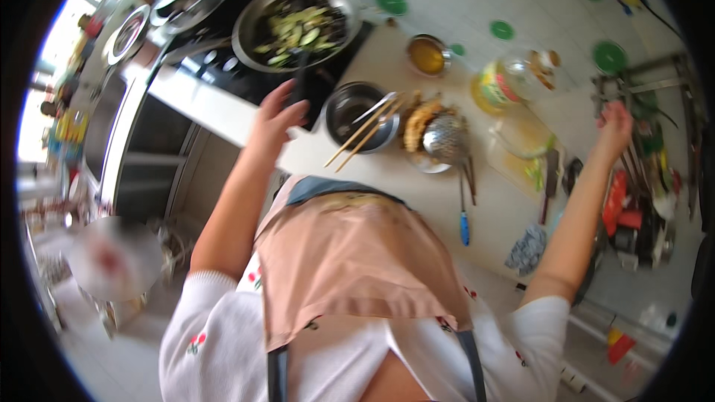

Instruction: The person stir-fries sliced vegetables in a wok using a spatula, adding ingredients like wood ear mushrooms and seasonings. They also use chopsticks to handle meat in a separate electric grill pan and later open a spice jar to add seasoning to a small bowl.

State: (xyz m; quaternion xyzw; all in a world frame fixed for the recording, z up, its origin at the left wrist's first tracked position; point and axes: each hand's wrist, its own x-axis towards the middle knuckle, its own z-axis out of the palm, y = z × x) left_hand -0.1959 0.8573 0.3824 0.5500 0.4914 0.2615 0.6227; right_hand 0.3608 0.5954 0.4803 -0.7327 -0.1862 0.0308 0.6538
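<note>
My left hand (278,114) is at the stove's front edge, thumb and fingers around the black handle (300,81) of a cooking utensil. That utensil reaches into a steel wok (241,39), and its head is hidden among green slices and dark pieces of food (304,28). Far to the right, my right hand (614,125) is raised by a metal rack (653,86) with its fingers curled. Blur hides whether it grips anything there. Below that forearm lie a cleaver (550,176) and a crumpled grey-blue cloth (527,248).
Wooden chopsticks (366,134) rest across a dark bowl (341,109). Beside it, a skimmer (444,139) lies over fried food (418,125). An oil bottle (497,86), a bowl of yellow liquid (427,57) and a cutting board (511,159) stand on the counter. A stool (114,259) is at left.
</note>
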